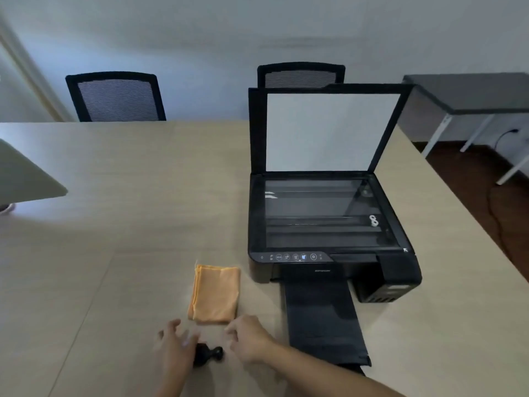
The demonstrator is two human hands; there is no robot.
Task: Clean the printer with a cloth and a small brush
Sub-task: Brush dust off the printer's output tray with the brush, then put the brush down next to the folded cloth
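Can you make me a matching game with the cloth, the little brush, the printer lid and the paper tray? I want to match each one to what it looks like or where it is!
Things:
1. cloth
2. small brush
3. printer lid
4. paper tray

Clues:
A. standing open, white inside
B. orange, folded flat on the table
C. black, pulled out at the printer's front
D. black, lying between the left hand and the right hand

Right pairs: 1-B, 2-D, 3-A, 4-C
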